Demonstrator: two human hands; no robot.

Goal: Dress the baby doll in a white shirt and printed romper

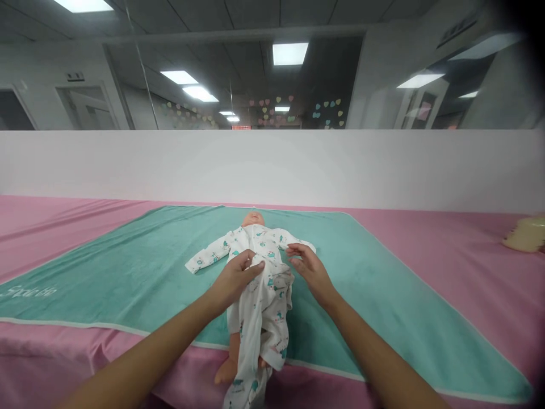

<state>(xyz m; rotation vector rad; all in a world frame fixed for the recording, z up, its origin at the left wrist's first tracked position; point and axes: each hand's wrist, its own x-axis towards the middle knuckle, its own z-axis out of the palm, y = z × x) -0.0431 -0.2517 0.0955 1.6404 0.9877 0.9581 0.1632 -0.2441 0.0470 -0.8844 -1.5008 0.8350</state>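
A baby doll (254, 218) lies on its back on a teal towel (149, 267), head toward the far wall. It wears a white printed romper (266, 295) that hangs loose around its legs, and one bare foot (224, 372) pokes out near the table's front edge. My left hand (236, 278) pinches the romper fabric at the doll's middle. My right hand (307, 267) hovers just right of the doll's chest, fingers apart and slightly curled, holding nothing.
The towel lies on a pink sheet (468, 255) that covers the table. A pale yellow object (528, 234) sits at the far right edge. A low white wall (272, 167) with glass above runs behind the table.
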